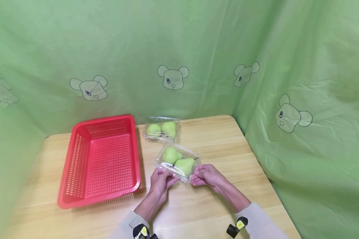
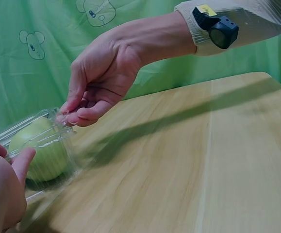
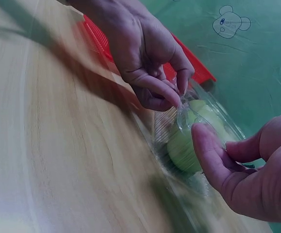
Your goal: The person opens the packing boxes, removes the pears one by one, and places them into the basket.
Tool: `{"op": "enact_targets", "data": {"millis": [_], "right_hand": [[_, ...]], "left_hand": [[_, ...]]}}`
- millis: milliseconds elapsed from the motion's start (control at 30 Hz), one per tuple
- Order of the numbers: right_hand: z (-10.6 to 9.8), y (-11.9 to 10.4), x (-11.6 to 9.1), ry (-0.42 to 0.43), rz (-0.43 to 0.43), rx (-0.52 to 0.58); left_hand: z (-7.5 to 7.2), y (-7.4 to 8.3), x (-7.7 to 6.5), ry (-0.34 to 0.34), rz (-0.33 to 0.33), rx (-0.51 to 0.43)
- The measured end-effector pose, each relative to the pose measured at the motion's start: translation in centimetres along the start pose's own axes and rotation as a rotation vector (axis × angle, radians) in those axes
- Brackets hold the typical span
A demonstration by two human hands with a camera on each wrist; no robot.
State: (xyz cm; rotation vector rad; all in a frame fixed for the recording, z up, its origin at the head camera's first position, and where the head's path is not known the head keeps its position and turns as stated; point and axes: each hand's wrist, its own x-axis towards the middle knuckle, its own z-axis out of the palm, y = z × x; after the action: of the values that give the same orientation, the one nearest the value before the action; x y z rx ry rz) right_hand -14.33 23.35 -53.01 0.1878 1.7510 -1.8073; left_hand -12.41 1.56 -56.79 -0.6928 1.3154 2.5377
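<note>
A clear plastic clamshell box [image 1: 187,151] holding two green pears [image 1: 184,166] sits on the table in front of me. My left hand [image 1: 161,183] pinches its near edge toward the left corner. At the near right corner, my right hand [image 1: 208,176] pinches the plastic rim between thumb and curled fingers. The left wrist view shows my right hand [image 2: 101,80] with its fingertips at the box's edge. Both hands meet along the same front rim in the right wrist view, where a pear [image 3: 184,145] shows through the plastic.
A red perforated basket [image 1: 136,159] stands to the left. Behind the box in my hands, a second clear box [image 1: 146,136] with green fruit [image 1: 169,128] rests near the table's [image 1: 215,139] back edge. Green curtains [image 1: 197,39] hang behind and at both sides.
</note>
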Motion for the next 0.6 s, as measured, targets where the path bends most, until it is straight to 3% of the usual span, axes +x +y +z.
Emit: {"op": "enact_targets", "data": {"millis": [400, 600], "right_hand": [[0.5, -0.2, 0.2, 0.040, -0.024, -0.002], [0.4, -0.1, 0.2, 0.077, -0.014, -0.008]], "left_hand": [[-1.3, 0.2, 0.4, -0.109, -0.058, 0.008], [-1.7, 0.1, 0.3, -0.127, -0.060, 0.001]]}}
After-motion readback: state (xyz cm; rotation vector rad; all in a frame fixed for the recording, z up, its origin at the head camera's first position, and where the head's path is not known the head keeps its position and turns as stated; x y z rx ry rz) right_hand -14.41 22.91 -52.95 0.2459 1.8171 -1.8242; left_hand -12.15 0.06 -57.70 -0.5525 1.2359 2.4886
